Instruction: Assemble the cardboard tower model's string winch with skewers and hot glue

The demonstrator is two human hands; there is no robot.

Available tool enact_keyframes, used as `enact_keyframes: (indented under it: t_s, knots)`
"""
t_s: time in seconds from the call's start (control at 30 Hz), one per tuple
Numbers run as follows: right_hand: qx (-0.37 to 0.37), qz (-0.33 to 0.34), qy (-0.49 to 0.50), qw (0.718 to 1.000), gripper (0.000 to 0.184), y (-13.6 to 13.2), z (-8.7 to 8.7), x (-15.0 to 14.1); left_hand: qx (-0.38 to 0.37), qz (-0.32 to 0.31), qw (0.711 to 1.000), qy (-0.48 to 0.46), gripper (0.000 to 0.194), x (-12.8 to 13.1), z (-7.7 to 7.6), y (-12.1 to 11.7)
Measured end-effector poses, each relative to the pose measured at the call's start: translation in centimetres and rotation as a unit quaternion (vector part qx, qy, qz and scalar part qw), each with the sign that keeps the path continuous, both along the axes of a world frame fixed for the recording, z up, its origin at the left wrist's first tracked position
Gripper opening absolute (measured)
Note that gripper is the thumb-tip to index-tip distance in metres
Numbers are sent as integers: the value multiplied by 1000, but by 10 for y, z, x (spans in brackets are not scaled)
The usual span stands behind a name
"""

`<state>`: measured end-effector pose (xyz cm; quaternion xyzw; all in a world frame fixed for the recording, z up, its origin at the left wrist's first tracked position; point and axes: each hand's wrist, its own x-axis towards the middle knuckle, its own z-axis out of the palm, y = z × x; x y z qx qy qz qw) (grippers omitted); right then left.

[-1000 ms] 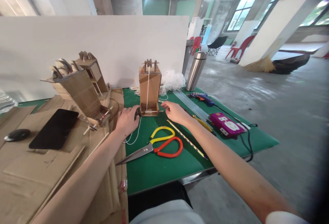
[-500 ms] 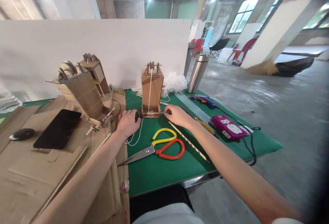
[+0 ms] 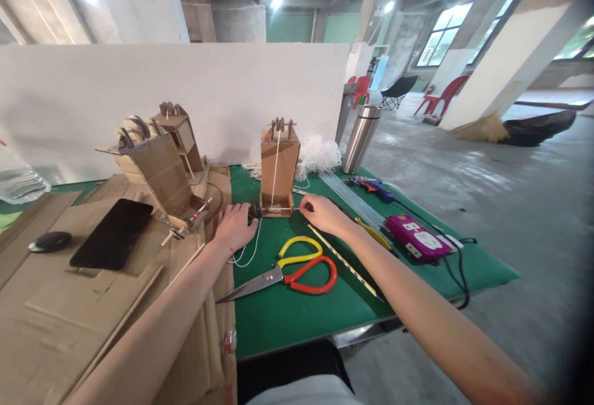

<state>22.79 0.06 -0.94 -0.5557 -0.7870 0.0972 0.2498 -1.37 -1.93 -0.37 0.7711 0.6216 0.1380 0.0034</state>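
A small cardboard tower (image 3: 279,166) stands upright on the green table. It has cardboard wheels (image 3: 279,124) on top, and a white string (image 3: 276,169) runs down its front to a thin wooden stick (image 3: 297,209) crossing its base. My right hand (image 3: 322,213) pinches the right end of that stick. At the left end, my left hand (image 3: 236,225) is curled beside the base, its fingers closed around a dark piece that is mostly hidden. Loose white string (image 3: 250,256) lies by that hand. Scissors (image 3: 297,269) with yellow and red handles and a patterned pencil (image 3: 346,262) lie nearer me.
Left, cardboard sheets (image 3: 93,318) bear a black phone (image 3: 111,233), a computer mouse (image 3: 50,242) and two more cardboard models (image 3: 158,169). Right are glue sticks (image 3: 352,197), a glue gun (image 3: 371,188), a purple power strip (image 3: 417,238), yellow-handled pliers (image 3: 374,235) and a steel flask (image 3: 362,139).
The whole view has shifted slightly, so everything appears a little lower and further right. Both hands stay at the two sides of the tower's base with almost no movement.
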Motion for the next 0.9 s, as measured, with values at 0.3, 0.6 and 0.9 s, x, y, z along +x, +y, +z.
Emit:
enact_keyframes:
  t_s: [0.3, 0.6, 0.9]
  knots:
    - [-5, -5, 5, 1000, 5, 0, -1, 0, -3, -3, 1000, -1, 33, 0, 1, 0]
    - [-7, -6, 9, 1000, 7, 0, 0, -1, -1, -2, 1000, -6, 32, -1, 0, -1]
    - [-13, -4, 7, 1000, 7, 0, 0, 0, -9, -2, 1000, -17, 34, -1, 1, -2]
